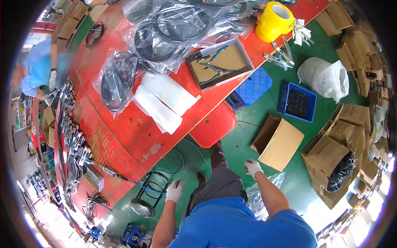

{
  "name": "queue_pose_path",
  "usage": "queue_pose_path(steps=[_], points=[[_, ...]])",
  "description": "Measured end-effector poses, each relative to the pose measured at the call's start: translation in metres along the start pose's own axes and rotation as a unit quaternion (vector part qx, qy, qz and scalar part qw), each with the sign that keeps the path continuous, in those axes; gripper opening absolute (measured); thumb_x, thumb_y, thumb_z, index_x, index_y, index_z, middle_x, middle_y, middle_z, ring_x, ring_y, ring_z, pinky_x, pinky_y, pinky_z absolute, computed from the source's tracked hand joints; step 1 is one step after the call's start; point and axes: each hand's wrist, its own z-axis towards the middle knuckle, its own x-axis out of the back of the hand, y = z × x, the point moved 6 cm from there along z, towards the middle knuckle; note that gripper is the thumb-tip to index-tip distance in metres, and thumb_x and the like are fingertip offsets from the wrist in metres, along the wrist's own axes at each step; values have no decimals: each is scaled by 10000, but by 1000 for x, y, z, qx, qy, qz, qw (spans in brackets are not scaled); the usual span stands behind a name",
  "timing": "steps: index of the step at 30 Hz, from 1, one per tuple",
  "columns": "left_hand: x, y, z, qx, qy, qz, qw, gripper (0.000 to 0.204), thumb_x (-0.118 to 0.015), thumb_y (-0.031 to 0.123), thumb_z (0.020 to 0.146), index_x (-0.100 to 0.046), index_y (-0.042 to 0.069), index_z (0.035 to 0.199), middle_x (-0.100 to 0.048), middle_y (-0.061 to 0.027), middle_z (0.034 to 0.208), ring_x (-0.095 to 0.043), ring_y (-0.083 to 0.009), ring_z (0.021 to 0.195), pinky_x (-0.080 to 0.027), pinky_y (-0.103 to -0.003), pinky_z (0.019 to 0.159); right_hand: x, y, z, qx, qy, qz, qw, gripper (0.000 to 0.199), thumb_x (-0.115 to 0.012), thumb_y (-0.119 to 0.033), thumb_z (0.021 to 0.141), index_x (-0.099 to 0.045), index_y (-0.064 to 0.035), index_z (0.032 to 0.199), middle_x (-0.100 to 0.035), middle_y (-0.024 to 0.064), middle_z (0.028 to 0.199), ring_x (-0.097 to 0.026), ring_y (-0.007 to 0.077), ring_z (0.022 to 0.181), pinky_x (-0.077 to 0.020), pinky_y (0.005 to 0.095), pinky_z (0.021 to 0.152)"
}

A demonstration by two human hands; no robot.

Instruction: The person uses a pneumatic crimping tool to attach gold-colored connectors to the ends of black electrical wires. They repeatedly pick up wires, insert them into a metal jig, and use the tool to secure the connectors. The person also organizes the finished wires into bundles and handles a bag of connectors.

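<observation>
Both gloved hands hang empty over the green floor, the left hand (174, 191) loosely curled near a black wire stool (149, 194), the right hand (252, 167) half-closed just beside a cardboard box (278, 142). A shallow tray (221, 62) on the red table (124, 132) holds pliers (215, 66); the blue bin (298, 101) holds small dark parts, and an open carton (331, 165) holds coiled black cable.

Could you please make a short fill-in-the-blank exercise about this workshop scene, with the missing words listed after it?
1. Both hands, left hand and right hand, wear ____ work gloves.
2. The teal-handled pliers lie inside a shallow cardboard ____ on the red worktable.
3. The big roll of tape at the table's far end is ____ in colour.
4. The floor under the person's feet is painted ____.

Missing words: white; box; yellow; green
</observation>
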Motion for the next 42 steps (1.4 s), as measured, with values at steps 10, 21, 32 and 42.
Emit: queue_pose_path(steps=[10, 21, 32, 42], points=[[1, -107, 16, 95, -34, 66, 993, 574, -606, 483, 965, -696, -14, 1238, -725, -228, 1208, -687, -335, 1165, -501, -389, 1018, 1, -67, -14, 41, 35, 105, 993, 208, -611, -162, 1004, -630, -14, 1148, -625, 38, 805, -598, 152, 641, -504, 325, 568], [4, 54, 45, -51, -19, -19, 998, 446, -645, 340, 995, -686, -25, 1246, -745, -174, 1180, -692, -223, 1110, -509, -330, 979, -3, -30, -32, 44, 55, 100, 992, 280, -632, -237, 987, -683, -7, 1139, -664, 57, 826, -621, 167, 660, -512, 337, 591], [58, -13, 28, -26, -32, 143, 989, 598, -543, 521, 972, -687, 37, 1291, -705, -209, 1268, -659, -354, 1207, -497, -418, 1039, -6, -1, -21, 71, 84, 94, 989, 264, -645, -402, 957, -637, -143, 1005, -587, 30, 759, -576, 191, 624, -470, 379, 522], [104, -111, -26, 17, 94, 31, 995, 573, -513, 506, 950, -720, 45, 1220, -705, -246, 1210, -660, -406, 1165, -510, -493, 1004, -73, -73, -9, 81, 38, -74, 993, 53, -563, -208, 899, -575, -175, 939, -563, 19, 781, -511, 181, 634, -431, 390, 584]])
